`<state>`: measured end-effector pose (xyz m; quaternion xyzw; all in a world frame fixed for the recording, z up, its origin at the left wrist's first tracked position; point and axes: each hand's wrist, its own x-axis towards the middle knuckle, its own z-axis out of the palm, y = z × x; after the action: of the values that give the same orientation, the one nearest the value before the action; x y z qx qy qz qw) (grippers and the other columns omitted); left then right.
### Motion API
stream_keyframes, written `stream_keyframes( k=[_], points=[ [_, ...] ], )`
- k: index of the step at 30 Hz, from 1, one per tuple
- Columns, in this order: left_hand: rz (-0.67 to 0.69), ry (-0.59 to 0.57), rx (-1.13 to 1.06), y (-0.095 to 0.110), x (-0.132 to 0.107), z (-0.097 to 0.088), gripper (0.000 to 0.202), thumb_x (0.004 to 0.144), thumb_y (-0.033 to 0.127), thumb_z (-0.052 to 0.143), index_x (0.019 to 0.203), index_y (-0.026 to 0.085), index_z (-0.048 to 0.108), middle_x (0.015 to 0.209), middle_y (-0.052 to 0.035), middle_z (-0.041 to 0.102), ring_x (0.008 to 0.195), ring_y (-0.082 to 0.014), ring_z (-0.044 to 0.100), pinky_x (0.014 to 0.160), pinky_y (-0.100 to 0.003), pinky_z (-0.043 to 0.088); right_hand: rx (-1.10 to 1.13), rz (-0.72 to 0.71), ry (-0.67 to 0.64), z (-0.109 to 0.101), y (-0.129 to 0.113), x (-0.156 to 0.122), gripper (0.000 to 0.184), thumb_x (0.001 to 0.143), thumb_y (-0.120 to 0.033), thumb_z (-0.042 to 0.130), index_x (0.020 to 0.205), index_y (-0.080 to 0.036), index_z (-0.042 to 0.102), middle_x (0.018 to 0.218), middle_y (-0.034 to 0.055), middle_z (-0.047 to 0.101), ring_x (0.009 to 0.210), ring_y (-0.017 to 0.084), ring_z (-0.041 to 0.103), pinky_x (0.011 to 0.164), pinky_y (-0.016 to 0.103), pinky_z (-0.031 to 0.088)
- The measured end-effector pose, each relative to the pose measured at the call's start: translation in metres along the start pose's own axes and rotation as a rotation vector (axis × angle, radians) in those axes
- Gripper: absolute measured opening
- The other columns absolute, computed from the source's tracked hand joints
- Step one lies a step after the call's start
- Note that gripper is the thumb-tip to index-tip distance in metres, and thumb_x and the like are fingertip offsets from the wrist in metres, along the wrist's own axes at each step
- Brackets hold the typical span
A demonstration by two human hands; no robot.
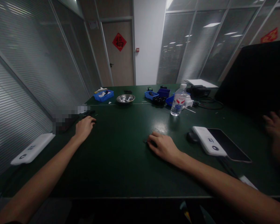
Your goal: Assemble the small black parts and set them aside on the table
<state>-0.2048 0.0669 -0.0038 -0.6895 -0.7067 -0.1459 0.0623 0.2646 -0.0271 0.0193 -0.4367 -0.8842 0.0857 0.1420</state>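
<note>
My left hand (84,127) rests on the dark green table (121,161) at the left. Its fingers are curled, and their tips touch a small dark thing (90,114) that I cannot make out. My right hand (162,147) lies palm down near the middle of the table. Its fingers are bent over a small dark object (152,143) that is mostly hidden under them. A white device (209,141) lies on a black tablet (231,147) just right of that hand, with a dark round thing (190,137) beside it.
A water bottle (179,100), a steel bowl (125,99), blue bins (104,95) and a black tray (159,100) stand at the far side. Another white device (31,149) lies at the left edge. Another person's hand (278,126) rests at the right, before a black screen (254,77).
</note>
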Motion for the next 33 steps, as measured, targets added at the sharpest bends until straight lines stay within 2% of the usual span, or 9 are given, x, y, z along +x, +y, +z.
stream_keyframes(
  k=[3, 11, 18, 22, 28, 33],
  points=[
    [0.005, 0.041, 0.087, 0.0034, -0.0002, 0.0003, 0.029, 0.096, 0.026, 0.053, 0.117, 0.023, 0.073, 0.132, -0.0064, 0.067, 0.112, -0.0282, 0.067, 0.095, -0.039, 0.053, -0.018, 0.009, -0.004, 0.0008, 0.0003, 0.0003, 0.021, 0.1, -0.03, 0.052, 0.111, -0.022, 0.068, 0.106, 0.0057, 0.063, 0.079, 0.015, 0.061, 0.065, 0.026, 0.044],
    [0.016, 0.035, 0.122, 0.0093, -0.0026, -0.0029, 0.029, 0.097, 0.027, 0.054, 0.12, 0.021, 0.071, 0.128, -0.0097, 0.068, 0.111, -0.0304, 0.067, 0.09, -0.04, 0.055, -0.016, 0.008, -0.001, 0.0011, 0.0008, 0.0012, 0.021, 0.1, -0.03, 0.052, 0.111, -0.022, 0.068, 0.106, 0.0057, 0.064, 0.08, 0.016, 0.062, 0.065, 0.026, 0.043],
    [0.016, 0.04, 0.093, 0.0029, -0.0011, -0.0007, 0.029, 0.097, 0.027, 0.053, 0.116, 0.019, 0.073, 0.124, -0.0102, 0.07, 0.112, -0.0301, 0.067, 0.093, -0.04, 0.054, -0.012, 0.009, -0.008, 0.0007, 0.0004, 0.0004, 0.021, 0.101, -0.031, 0.051, 0.112, -0.022, 0.068, 0.107, 0.0057, 0.063, 0.08, 0.015, 0.062, 0.064, 0.026, 0.043],
    [0.038, 0.081, 0.091, 0.0005, -0.0019, 0.0009, 0.028, 0.097, 0.027, 0.052, 0.112, 0.019, 0.075, 0.124, -0.0105, 0.068, 0.113, -0.029, 0.065, 0.094, -0.038, 0.053, -0.009, 0.002, 0.0, -0.0003, -0.0001, 0.0, 0.021, 0.101, -0.031, 0.051, 0.111, -0.022, 0.068, 0.106, 0.0057, 0.064, 0.08, 0.016, 0.062, 0.065, 0.026, 0.043],
    [0.054, 0.068, 0.09, 0.0051, -0.0031, -0.0034, 0.027, 0.097, 0.026, 0.052, 0.11, 0.016, 0.073, 0.116, -0.0126, 0.069, 0.107, -0.0295, 0.066, 0.09, -0.038, 0.053, 0.001, 0.003, -0.004, 0.0003, 0.0006, 0.0, 0.021, 0.101, -0.03, 0.052, 0.112, -0.022, 0.068, 0.108, 0.0056, 0.063, 0.081, 0.015, 0.062, 0.067, 0.026, 0.044],
    [0.033, 0.073, 0.177, 0.0094, -0.0031, -0.0062, 0.027, 0.097, 0.027, 0.052, 0.109, 0.017, 0.074, 0.114, -0.0124, 0.07, 0.108, -0.0308, 0.066, 0.089, -0.039, 0.052, -0.013, -0.003, 0.0, 0.0029, 0.0029, 0.0007, 0.021, 0.101, -0.031, 0.052, 0.112, -0.022, 0.067, 0.106, 0.005, 0.063, 0.082, 0.016, 0.062, 0.067, 0.026, 0.043]
  ],
)
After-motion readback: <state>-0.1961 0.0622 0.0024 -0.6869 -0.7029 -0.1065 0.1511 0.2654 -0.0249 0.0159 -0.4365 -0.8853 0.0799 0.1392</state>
